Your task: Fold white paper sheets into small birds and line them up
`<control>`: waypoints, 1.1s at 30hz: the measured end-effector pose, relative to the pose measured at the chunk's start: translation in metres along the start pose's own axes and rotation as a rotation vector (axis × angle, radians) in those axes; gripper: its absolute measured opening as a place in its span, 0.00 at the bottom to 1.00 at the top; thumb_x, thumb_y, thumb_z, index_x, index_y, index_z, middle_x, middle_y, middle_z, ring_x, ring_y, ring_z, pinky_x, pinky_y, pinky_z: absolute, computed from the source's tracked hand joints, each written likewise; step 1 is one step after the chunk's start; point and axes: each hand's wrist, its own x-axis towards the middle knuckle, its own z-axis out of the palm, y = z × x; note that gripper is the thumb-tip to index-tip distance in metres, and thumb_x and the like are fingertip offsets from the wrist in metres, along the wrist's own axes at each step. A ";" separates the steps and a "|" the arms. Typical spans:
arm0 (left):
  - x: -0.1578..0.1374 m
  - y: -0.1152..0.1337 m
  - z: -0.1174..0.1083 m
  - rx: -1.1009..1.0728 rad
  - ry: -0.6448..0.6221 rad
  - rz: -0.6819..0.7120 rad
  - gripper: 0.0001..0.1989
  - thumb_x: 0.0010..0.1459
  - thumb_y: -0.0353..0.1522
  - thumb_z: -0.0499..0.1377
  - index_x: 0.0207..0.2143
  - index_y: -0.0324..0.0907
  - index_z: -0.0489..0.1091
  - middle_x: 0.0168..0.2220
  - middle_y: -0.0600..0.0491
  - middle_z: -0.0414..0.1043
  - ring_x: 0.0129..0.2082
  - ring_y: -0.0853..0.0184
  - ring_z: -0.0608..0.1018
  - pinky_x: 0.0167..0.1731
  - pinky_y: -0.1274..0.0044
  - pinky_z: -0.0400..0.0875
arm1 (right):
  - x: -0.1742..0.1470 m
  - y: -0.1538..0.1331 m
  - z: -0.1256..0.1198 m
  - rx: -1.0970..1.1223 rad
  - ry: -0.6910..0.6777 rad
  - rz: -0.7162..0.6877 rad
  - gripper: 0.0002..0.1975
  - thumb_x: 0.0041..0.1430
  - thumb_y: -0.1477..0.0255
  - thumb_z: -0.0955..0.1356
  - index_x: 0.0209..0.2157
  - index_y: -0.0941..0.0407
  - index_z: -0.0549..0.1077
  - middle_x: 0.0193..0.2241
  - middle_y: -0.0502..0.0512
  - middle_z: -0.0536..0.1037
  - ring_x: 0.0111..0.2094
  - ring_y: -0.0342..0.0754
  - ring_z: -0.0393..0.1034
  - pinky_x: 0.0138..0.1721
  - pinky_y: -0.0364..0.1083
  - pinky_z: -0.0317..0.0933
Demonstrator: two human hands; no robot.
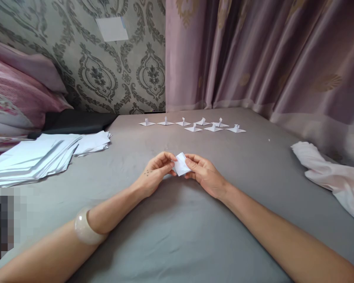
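Note:
A small folded piece of white paper [182, 164] is held up between my two hands, over the grey sheet [177, 243]. My left hand [159, 171] pinches its left edge between thumb and fingers. On the other side, my right hand [205, 173] grips the right edge, thumb on the near face and fingers behind. The paper looks like a flat, tilted square with crease lines; its back is hidden. A pale bangle [87, 228] circles my left wrist.
Several folded white paper cranes [213, 127] stand in two rows at the back. Stacks of white paper sheets [26, 157] lie at left beside a black flat item [76, 122]. A crumpled whitish cloth [327, 173] is at right. Purple curtains [191, 59] hang behind.

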 end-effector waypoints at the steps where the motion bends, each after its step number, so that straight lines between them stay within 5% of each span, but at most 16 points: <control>1: 0.000 0.001 0.000 -0.020 -0.003 -0.013 0.08 0.55 0.34 0.62 0.34 0.40 0.67 0.33 0.54 0.68 0.33 0.71 0.71 0.32 0.79 0.70 | 0.000 0.000 -0.001 0.031 -0.014 0.023 0.16 0.54 0.60 0.71 0.41 0.55 0.74 0.37 0.53 0.74 0.38 0.44 0.68 0.35 0.42 0.62; 13: 0.000 -0.001 -0.001 -0.105 -0.086 0.028 0.08 0.56 0.30 0.61 0.36 0.42 0.63 0.32 0.56 0.68 0.33 0.72 0.73 0.36 0.77 0.71 | 0.003 -0.002 -0.005 0.127 -0.101 0.113 0.15 0.54 0.62 0.71 0.40 0.56 0.76 0.35 0.54 0.76 0.37 0.44 0.69 0.34 0.42 0.62; 22: 0.000 0.000 -0.003 -0.095 -0.093 -0.008 0.10 0.57 0.29 0.60 0.41 0.43 0.63 0.35 0.54 0.71 0.35 0.70 0.74 0.37 0.76 0.71 | 0.002 -0.002 -0.004 0.106 -0.045 0.099 0.12 0.55 0.64 0.71 0.38 0.56 0.76 0.34 0.53 0.76 0.35 0.43 0.70 0.34 0.41 0.63; 33: 0.001 0.002 -0.003 -0.120 -0.050 -0.081 0.05 0.53 0.28 0.62 0.34 0.40 0.70 0.33 0.53 0.73 0.34 0.70 0.75 0.35 0.78 0.70 | 0.007 0.004 -0.004 -0.168 0.128 -0.108 0.24 0.49 0.73 0.71 0.50 0.50 0.66 0.39 0.50 0.74 0.28 0.41 0.71 0.31 0.44 0.66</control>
